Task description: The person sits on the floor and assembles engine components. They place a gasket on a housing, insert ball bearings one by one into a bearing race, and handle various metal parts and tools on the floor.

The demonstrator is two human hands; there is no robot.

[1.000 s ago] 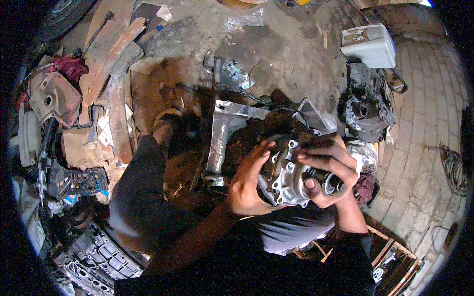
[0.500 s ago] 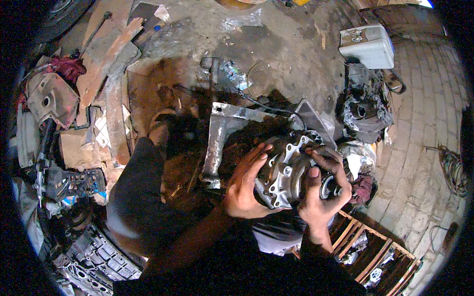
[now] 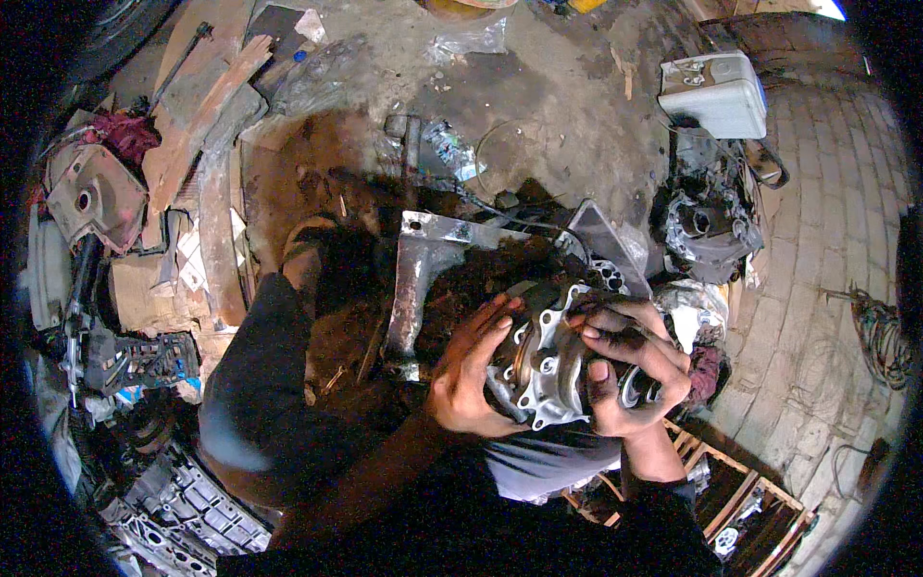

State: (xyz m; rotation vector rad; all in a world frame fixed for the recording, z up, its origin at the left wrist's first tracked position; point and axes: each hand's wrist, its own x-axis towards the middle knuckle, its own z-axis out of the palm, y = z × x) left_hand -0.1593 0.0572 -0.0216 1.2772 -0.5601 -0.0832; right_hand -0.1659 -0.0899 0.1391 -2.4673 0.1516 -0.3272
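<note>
Item one, from my remote seat: a silver, round metal housing with a lobed, drilled flange (image 3: 553,380), located between both hands, above the lap. Left hand (image 3: 466,380): cupped around its left side, gripping. Right hand (image 3: 639,370): curled over its right end, gripping, thumb on the near face. Progress, in my judgement: partway; the housing is in hand and not set down, and several flange holes look bare. Whether any part remains to be loosened or fitted, I cannot tell. Beyond the housing, left: a worn, pale metal angle frame (image 3: 409,298). Below right of the housing: a brown slatted wooden crate (image 3: 733,503). Hidden: the housing's underside, any support beneath it, and most of its right end, behind fingers. Hard to make out: the dark contents inside the frame.
</note>
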